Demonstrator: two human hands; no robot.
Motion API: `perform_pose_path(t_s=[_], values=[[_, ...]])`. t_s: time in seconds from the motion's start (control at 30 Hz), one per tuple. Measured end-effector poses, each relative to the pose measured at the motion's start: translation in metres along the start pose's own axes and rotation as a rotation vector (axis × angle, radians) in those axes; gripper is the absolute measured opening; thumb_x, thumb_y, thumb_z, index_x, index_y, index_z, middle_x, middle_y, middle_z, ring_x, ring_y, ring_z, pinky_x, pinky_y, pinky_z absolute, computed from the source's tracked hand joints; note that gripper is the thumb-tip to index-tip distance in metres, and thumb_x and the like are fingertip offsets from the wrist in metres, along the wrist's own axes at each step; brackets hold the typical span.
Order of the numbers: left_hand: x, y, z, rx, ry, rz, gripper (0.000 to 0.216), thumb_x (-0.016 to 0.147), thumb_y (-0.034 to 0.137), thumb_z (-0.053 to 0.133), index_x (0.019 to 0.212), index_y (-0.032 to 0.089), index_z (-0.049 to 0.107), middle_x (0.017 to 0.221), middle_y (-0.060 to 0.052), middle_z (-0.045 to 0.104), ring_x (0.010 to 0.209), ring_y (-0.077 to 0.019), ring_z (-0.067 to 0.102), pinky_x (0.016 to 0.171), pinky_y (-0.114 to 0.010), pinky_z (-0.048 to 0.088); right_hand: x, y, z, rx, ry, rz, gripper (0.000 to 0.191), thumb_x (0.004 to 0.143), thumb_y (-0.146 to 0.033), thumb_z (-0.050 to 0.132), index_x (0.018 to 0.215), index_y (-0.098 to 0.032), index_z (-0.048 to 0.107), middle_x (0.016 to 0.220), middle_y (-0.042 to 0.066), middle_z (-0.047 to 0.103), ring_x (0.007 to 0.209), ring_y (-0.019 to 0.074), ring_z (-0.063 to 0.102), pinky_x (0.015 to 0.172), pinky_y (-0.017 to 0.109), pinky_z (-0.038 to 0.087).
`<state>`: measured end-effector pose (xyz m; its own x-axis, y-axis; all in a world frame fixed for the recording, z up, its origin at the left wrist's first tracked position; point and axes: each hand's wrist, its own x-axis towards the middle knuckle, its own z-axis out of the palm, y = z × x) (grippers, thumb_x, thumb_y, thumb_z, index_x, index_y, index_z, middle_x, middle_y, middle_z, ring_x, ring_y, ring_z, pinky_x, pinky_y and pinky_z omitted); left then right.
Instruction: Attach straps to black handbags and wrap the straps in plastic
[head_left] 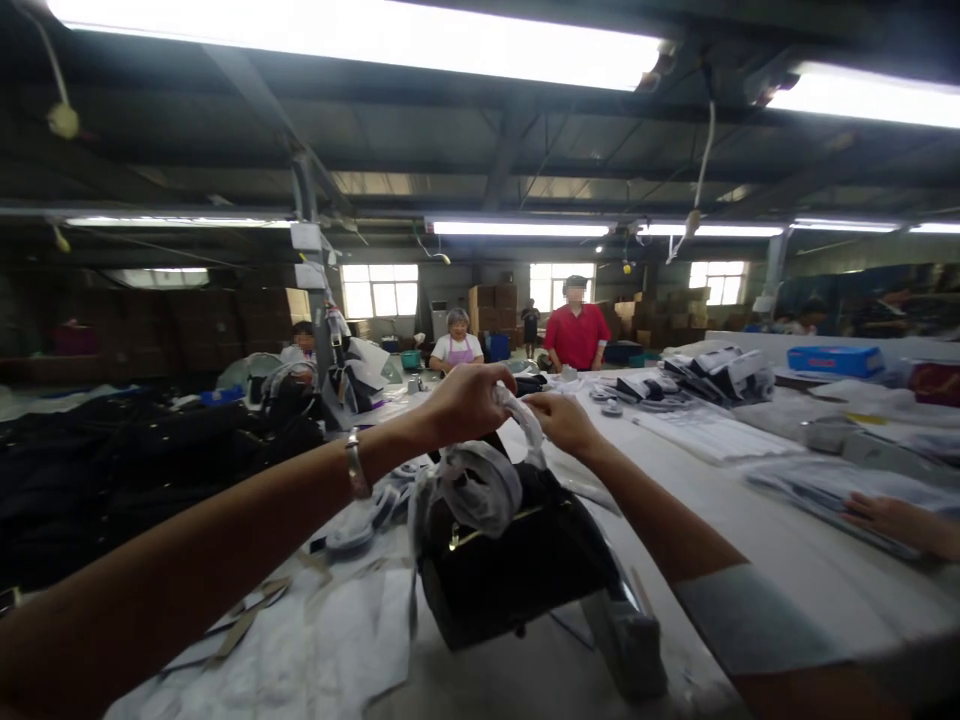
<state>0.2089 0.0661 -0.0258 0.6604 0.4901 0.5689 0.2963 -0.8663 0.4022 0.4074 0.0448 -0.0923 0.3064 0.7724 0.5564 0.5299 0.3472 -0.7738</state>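
Note:
A glossy black handbag stands on the table in front of me. Whitish wrapping covers its raised handle, and a wrapped coil of strap lies against the bag's upper front. My left hand, below a wrist with a silver bracelet, is closed on the wrapped handle at its top. From the other side, the fingers of my right hand are pinched together at the same wrapping; their tips are partly hidden. A grey object that looks like a tape dispenser stands by the bag's lower right.
Black bags are heaped on the left. White sheets lie at near left. At right, another person's hand rests on a flat wrapped stack. Wrapped parts and a blue box sit farther back. Several people are across the table.

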Motion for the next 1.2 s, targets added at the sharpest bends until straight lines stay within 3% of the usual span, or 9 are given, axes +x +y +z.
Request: perform_pose_path(t_s=[0.1, 0.17, 0.27, 0.4, 0.5, 0.63, 0.87, 1.07, 1.2], values=[[0.001, -0.021, 0.009, -0.128, -0.080, -0.187, 0.040, 0.061, 0.010, 0.069, 0.100, 0.014, 0.073, 0.077, -0.004, 0.067, 0.074, -0.0207, 0.060, 0.065, -0.027, 0.044, -0.034, -0.015, -0.006, -0.002, 0.217, -0.034, 0.038, 0.087, -0.050, 0.056, 0.085, -0.016, 0.072, 0.078, 0.007, 0.072, 0.065, 0.0170, 0.063, 0.058, 0.026, 0.045], [0.000, -0.032, 0.012, -0.269, -0.183, -0.315, 0.049, 0.062, 0.014, 0.072, 0.111, 0.014, 0.071, 0.074, -0.004, 0.068, 0.066, -0.0200, 0.062, 0.057, -0.027, 0.045, -0.075, -0.017, -0.009, 0.072, 0.357, -0.018, 0.047, 0.090, -0.057, 0.050, 0.078, -0.015, 0.069, 0.062, 0.004, 0.065, 0.052, 0.0146, 0.056, 0.050, 0.025, 0.042], [-0.002, -0.042, 0.017, -0.520, -0.299, -0.446, 0.064, 0.066, 0.019, 0.073, 0.129, 0.014, 0.060, 0.086, -0.007, 0.072, 0.068, -0.0197, 0.066, 0.057, -0.027, 0.050, -0.143, -0.007, 0.005, 0.222, 0.111, 0.162, 0.050, 0.088, -0.060, 0.052, 0.072, -0.016, 0.069, 0.052, 0.003, 0.061, 0.046, 0.0149, 0.055, 0.047, 0.026, 0.044], [0.000, -0.050, 0.034, -0.790, -0.288, -0.524, 0.075, 0.075, 0.012, 0.067, 0.144, 0.013, 0.038, 0.103, -0.012, 0.069, 0.079, -0.0169, 0.067, 0.073, -0.030, 0.055, -0.196, 0.009, 0.055, 0.237, -0.253, 0.285, 0.045, 0.086, -0.054, 0.059, 0.109, -0.018, 0.072, 0.098, 0.012, 0.076, 0.087, 0.0271, 0.071, 0.075, 0.035, 0.055], [-0.003, -0.056, 0.050, -0.914, -0.246, -0.547, 0.079, 0.078, 0.009, 0.064, 0.148, 0.012, 0.028, 0.106, -0.013, 0.068, 0.082, -0.0152, 0.067, 0.082, -0.031, 0.054, -0.203, 0.012, 0.091, 0.288, -0.312, 0.306, 0.042, 0.083, -0.040, 0.067, 0.122, -0.023, 0.066, 0.110, 0.009, 0.074, 0.095, 0.0279, 0.070, 0.083, 0.036, 0.054], [-0.016, -0.070, 0.058, -0.980, -0.187, -0.560, 0.081, 0.079, 0.010, 0.065, 0.150, 0.013, 0.026, 0.114, -0.014, 0.067, 0.096, -0.0164, 0.067, 0.094, -0.033, 0.050, -0.192, 0.008, 0.109, 0.411, -0.338, 0.322, 0.028, 0.084, -0.040, 0.067, 0.099, -0.017, 0.073, 0.093, 0.006, 0.076, 0.091, 0.0270, 0.069, 0.080, 0.033, 0.053], [-0.072, -0.109, 0.038, -0.902, -0.098, -0.586, 0.068, 0.077, 0.030, 0.076, 0.138, 0.015, 0.050, 0.129, -0.020, 0.062, 0.108, -0.0277, 0.065, 0.093, -0.043, 0.050, -0.167, 0.004, 0.082, 0.586, -0.325, 0.455, 0.037, 0.078, -0.047, 0.073, 0.096, -0.016, 0.069, 0.089, 0.007, 0.075, 0.082, 0.0209, 0.069, 0.079, 0.032, 0.052], [-0.153, -0.136, 0.004, -0.744, 0.097, -0.620, 0.047, 0.081, 0.042, 0.069, 0.121, 0.018, 0.062, 0.117, -0.012, 0.070, 0.099, -0.0229, 0.069, 0.088, -0.036, 0.054, -0.192, 0.021, 0.068, 0.332, -0.427, 0.424, 0.037, 0.087, -0.051, 0.061, 0.091, -0.016, 0.068, 0.084, 0.006, 0.074, 0.079, 0.0218, 0.067, 0.071, 0.030, 0.051], [-0.207, -0.174, 0.002, -0.562, 0.220, -0.739, 0.043, 0.086, 0.047, 0.059, 0.113, 0.014, 0.061, 0.111, -0.013, 0.072, 0.097, -0.0234, 0.071, 0.085, -0.037, 0.056, -0.207, 0.022, 0.064, 0.237, -0.380, 0.440, 0.040, 0.089, -0.054, 0.056, 0.099, -0.017, 0.067, 0.088, 0.006, 0.075, 0.083, 0.0242, 0.069, 0.071, 0.029, 0.053]])
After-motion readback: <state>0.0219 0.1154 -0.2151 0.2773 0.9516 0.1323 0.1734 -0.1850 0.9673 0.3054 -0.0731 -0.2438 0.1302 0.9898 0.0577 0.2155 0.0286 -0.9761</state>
